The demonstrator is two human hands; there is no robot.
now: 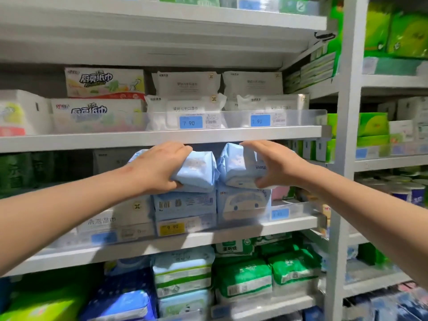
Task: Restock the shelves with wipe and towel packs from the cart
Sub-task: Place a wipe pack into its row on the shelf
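- Placing step: the left hand (159, 165) curls round one light-blue wipe pack (199, 169), and the right hand (278, 165) grips a second wipe pack (238, 162).
- Both sit side by side, touching, atop the stacked blue packs (185, 205) on the middle shelf (231, 231).
- Next, probably: slide them back level, then let go.
- Soft, crinkled plastic wrappers.

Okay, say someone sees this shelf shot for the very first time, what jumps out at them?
Dead centre, the left hand grips the left blue pack and the right hand grips the right blue pack, side by side over a stack of similar packs on the middle shelf. Just below, a yellow price tag stands out on the shelf's front rail.
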